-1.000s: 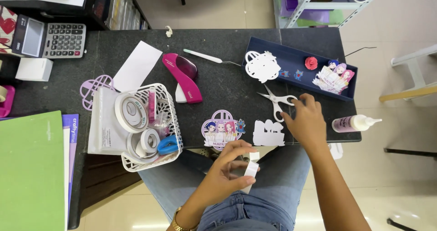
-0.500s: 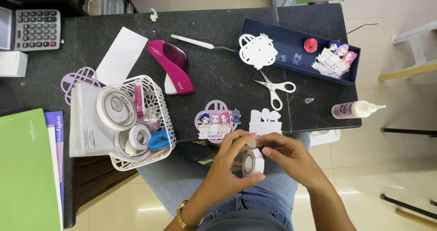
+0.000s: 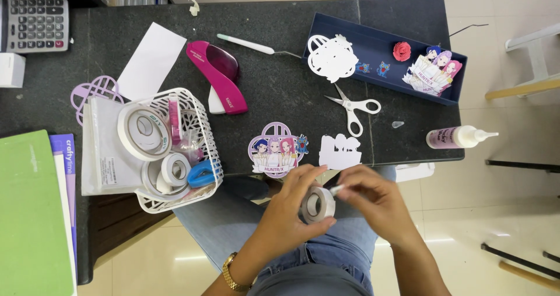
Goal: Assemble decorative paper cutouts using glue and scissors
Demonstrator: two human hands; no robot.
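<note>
Two hands on one tape roll, held over the lap just off the table edge.

Left hand (image 3: pixel 291 205) curls shut around the white tape roll (image 3: pixel 318 205); right hand (image 3: pixel 373 199) pinches its loose end between closed fingertips. On the table (image 3: pixel 280 91) — one pair of scissors (image 3: pixel 352 108), one glue bottle (image 3: pixel 458 136), one white basket (image 3: pixel 198 121) with three tape rolls visible.

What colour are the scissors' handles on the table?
White, on the small metal-bladed scissors; clearest in the head view.
</note>
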